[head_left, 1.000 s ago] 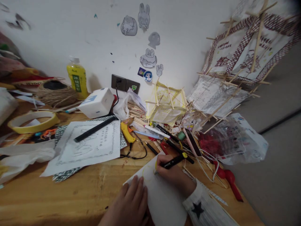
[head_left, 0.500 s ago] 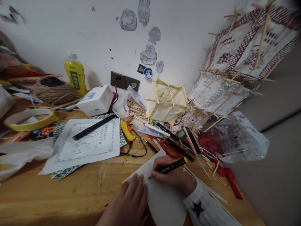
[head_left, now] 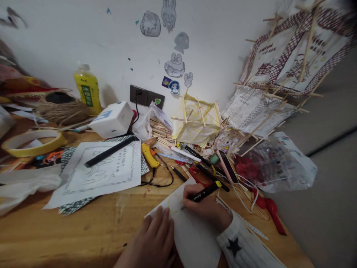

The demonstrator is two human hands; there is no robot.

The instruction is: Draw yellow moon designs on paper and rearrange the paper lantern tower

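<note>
A black marker pen (head_left: 205,191) with a yellow end is gripped in my right hand (head_left: 208,208), its tip down at a white sheet of paper (head_left: 192,234). A thin yellow curved line shows on the paper near the tip. My left hand (head_left: 156,236) lies flat on the sheet's left edge, fingers stretched out and holding nothing. Left of my hands, a sheet with a black line drawing (head_left: 111,178) rests on green patterned paper, and a black stick-like bar (head_left: 110,150) lies across it.
Behind the hands lie a yellow glue gun (head_left: 150,154), a phone (head_left: 228,166), pens and wooden sticks. A yellow paper lantern frame (head_left: 198,132) stands by the wall. Tape roll (head_left: 54,143), twine (head_left: 61,111) and yellow drink bottle (head_left: 87,89) are left; a clear plastic bag (head_left: 290,167) is right.
My right hand has moved slightly right with the marker, and the yellow line on the paper has grown longer. My left hand has stayed on the sheet.
</note>
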